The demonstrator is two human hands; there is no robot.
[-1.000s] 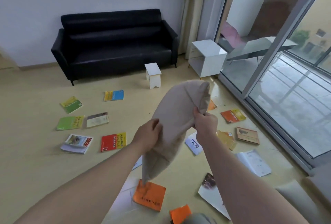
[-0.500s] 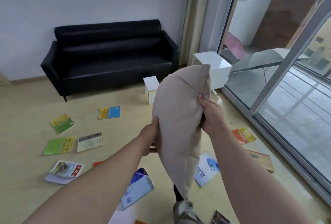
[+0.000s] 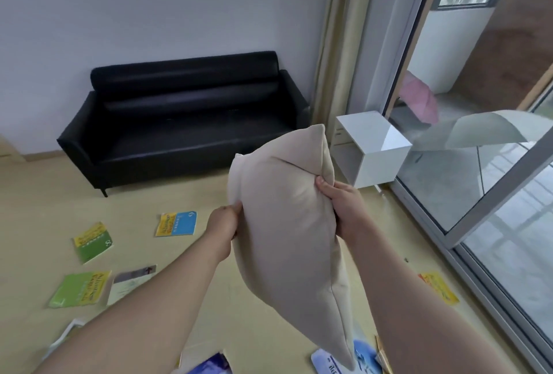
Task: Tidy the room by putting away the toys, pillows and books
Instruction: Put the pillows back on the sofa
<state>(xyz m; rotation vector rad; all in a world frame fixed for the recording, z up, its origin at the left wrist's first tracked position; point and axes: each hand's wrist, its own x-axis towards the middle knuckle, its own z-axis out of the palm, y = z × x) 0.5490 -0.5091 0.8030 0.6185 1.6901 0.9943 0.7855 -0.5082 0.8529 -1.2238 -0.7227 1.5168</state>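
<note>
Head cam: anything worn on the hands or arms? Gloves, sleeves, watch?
Nothing worn shows. Left hand and right hand ungloved, no rings seen; left forearm and right forearm bare to the frame edge: no sleeves, watch or bands.

No wording can be read with certainty. The yellow-and-blue book [image 3: 176, 223] on the floor carries slanted yellow lettering on its yellow half, too blurred to make out. The green book [image 3: 80, 288] shows a line of yellow script, also illegible. The green-and-yellow book [image 3: 92, 242] bears a small white mark near its corner, perhaps a figure 8. The white-and-blue book [image 3: 335, 364] at the bottom edge has dark characters, unreadable.
</note>
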